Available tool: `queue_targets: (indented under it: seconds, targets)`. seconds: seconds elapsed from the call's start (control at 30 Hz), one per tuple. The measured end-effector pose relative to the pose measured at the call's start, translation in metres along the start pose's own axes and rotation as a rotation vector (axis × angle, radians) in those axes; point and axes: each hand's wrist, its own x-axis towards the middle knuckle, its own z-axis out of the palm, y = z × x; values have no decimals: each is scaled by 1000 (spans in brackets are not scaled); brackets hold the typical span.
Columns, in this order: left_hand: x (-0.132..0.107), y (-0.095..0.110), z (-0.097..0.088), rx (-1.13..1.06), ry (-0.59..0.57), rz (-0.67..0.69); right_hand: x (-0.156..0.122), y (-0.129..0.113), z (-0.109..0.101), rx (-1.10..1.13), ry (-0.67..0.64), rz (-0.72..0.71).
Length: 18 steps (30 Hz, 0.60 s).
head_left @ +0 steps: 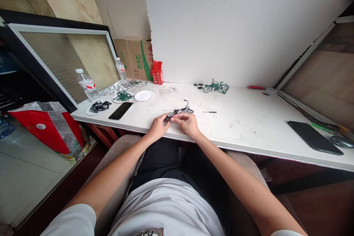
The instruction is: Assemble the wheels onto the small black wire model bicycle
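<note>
Near the table's front edge, a small black model bicycle [188, 110] is held between both hands, its handlebar end pointing away from me. My left hand [159, 126] grips its rear part from the left. From the right, the bent fingers of my right hand [187, 123] pinch the same model close to its rear; the exact part under the fingertips is hidden. A thin screwdriver-like tool [212, 112] lies on the table to the right of the hands. Farther back stands a green model bicycle [216, 86], assembled and upright, with small dark pieces [198, 85] beside it.
On the left are a plate of black parts [106, 107], a plate of green parts [123, 96], a white plate [144, 96], a phone [121, 111] and two water bottles [89, 86]. A red box [157, 73] stands behind. A black tablet-like slab [314, 137] lies at right.
</note>
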Motion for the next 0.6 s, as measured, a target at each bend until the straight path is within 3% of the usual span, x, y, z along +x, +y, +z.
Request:
queue_targets:
  seconds: [0.6]
  targets:
    - [0,-8,3,89,15,8,2,9,1,39,-76,34]
